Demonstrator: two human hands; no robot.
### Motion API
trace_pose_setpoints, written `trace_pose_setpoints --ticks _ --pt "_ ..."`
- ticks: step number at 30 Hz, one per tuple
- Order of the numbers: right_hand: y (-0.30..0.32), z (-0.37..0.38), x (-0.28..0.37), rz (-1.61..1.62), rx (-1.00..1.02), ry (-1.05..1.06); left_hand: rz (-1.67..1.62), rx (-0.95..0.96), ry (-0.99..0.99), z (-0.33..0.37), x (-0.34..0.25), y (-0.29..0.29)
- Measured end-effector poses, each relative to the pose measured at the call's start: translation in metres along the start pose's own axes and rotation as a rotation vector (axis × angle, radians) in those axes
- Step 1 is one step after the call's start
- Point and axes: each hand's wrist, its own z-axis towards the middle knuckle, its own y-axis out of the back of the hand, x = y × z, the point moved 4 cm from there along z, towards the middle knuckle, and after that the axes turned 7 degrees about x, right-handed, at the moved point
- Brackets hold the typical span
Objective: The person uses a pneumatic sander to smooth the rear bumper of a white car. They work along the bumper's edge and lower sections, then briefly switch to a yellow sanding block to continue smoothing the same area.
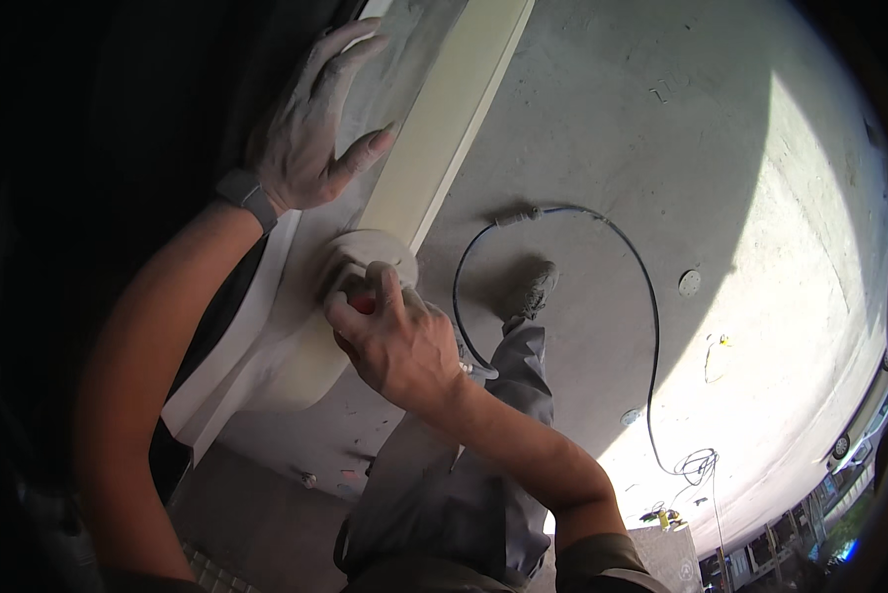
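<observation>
A round orbital sander (389,249) with a pale disc pad and a bit of red on its body is gripped in my right hand (401,346). My fingers wrap over its top, and its pad sits against a long cream-coloured panel (426,148), like a vehicle's lower side. Farther up, my dust-covered left hand (310,138) is open, its fingers stretched out and thumb apart, over the greyish strip beside the panel. A dark wristband (250,201) is on that wrist. The underside of the sander is hidden.
From the sander's side a dark air hose (653,326) loops across the grey concrete floor, with a coupling (515,217) in it. My dusty shoe (536,289) stands inside the loop. Loose discs (690,283) and scraps lie about. Beyond the sunlit floor, a car (854,425) shows at right.
</observation>
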Motion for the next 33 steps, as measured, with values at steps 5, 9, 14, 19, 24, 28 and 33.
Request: trace_pose_setpoints --ticks 5,9,14,19,24,28,33 --pt "0.120 0.080 -0.081 -0.033 0.026 -0.072 -0.018 0.123 0.131 -0.001 -0.001 0.003" --pt "0.200 0.145 -0.134 -0.099 -0.163 0.031 -0.028 0.164 0.111 -0.003 0.000 0.003" --pt "0.277 0.224 -0.219 -0.075 -0.277 0.100 -0.032 0.206 0.102 -0.006 0.003 -0.006" --pt "0.345 0.275 -0.284 -0.073 -0.272 -0.208 -0.055 0.228 0.118 -0.002 -0.001 -0.006" --pt "0.362 0.218 -0.227 -0.277 -0.320 0.018 -0.065 0.279 0.144 -0.007 -0.004 -0.003" --pt "0.298 0.184 -0.149 -0.183 0.016 0.126 0.031 0.145 0.158 -0.006 -0.017 0.002" --pt "0.228 0.182 -0.098 -0.181 0.237 0.086 -0.705 -0.128 0.757 0.017 -0.100 -0.030"
